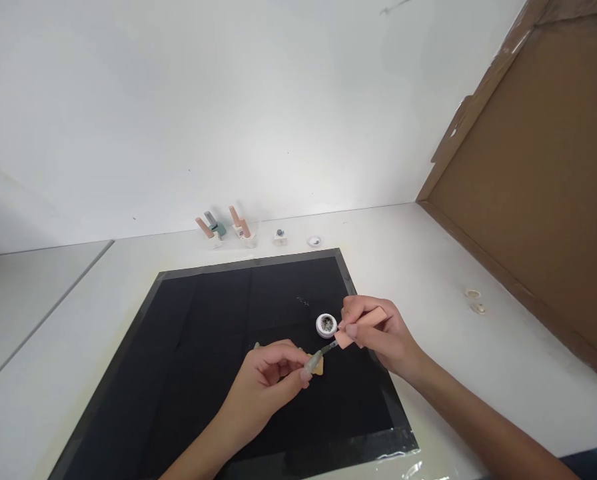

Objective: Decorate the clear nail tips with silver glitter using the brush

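Head view | left hand [266,383] fingers pinch brush [318,357] | right hand [378,337] fingers grip peach strip [361,327] — beside jar [326,325]

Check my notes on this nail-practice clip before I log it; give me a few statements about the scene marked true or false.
1. The left hand holds a thin brush. True.
2. The right hand is bare of anything. False: it pinches a pink fake finger.
3. A small round jar sits on the black mat. True.
4. The jar stands at the wall. False: it lies beside the right hand.
5. More fake fingers on stands stand off the mat. True.
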Tool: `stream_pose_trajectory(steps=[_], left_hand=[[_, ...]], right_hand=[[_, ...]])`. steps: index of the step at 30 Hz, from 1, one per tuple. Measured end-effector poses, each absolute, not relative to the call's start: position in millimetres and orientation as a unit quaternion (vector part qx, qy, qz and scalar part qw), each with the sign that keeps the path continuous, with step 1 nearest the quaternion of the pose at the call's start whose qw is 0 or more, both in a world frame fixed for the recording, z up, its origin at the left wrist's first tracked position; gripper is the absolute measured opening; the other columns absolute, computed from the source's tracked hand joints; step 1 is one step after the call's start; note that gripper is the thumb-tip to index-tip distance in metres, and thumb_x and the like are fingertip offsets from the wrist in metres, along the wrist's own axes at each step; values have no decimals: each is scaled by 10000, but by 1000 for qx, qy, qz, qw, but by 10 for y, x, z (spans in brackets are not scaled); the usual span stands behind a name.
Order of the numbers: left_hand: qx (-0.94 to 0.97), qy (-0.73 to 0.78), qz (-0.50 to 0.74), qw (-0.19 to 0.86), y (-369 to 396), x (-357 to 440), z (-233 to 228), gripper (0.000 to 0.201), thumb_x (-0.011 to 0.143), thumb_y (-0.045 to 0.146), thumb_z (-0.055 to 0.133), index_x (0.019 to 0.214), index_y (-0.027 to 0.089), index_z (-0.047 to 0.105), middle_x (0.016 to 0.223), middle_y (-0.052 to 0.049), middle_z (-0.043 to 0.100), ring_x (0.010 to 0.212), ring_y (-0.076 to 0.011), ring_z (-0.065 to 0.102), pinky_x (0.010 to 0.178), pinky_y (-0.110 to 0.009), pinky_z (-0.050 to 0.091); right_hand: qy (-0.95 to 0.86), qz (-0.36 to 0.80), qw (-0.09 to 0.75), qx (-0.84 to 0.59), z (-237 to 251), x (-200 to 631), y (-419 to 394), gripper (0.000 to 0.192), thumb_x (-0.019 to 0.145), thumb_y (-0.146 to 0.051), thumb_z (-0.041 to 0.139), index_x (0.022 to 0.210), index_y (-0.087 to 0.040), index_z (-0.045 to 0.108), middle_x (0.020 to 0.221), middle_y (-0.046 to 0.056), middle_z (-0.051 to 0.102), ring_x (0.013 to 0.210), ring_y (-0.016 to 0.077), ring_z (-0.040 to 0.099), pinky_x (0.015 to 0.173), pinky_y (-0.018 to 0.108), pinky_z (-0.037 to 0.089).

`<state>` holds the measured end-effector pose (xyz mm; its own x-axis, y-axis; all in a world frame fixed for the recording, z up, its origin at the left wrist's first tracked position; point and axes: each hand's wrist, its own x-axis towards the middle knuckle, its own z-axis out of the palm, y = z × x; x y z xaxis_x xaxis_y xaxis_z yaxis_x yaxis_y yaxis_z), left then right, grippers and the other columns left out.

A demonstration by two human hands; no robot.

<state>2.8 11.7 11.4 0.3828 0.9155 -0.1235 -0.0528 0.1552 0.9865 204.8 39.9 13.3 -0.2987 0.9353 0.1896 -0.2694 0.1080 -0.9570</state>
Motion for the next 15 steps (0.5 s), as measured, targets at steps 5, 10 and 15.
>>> stream_pose_trajectory(steps=[5,10,15], left_hand=[[565,412,377,607,118,38,131,73,748,172,679,727,177,749,637,-12,584,600,-125,524,590,-243,424],[587,405,374,593,110,41,113,124,772,128,640,752,189,746,660,-13,593,622,-124,544,603,-233,430],[602,405,380,573,102,38,107,130,770,127,636,744,192,746,666,-21,616,618,-131,555,602,-238,439]], right_hand=[[-612,588,462,-258,175,2062,378,109,800,-279,657,762,-188,702,646,12,556,564,118,488,522,249,375],[-636,571,445,-266,186,2046,372,69,801,-206,643,756,-185,691,660,16,595,580,121,520,534,245,398],[-595,572,459,-328,149,2061,392,161,802,-272,639,674,-175,656,626,23,595,566,130,502,509,251,383]])
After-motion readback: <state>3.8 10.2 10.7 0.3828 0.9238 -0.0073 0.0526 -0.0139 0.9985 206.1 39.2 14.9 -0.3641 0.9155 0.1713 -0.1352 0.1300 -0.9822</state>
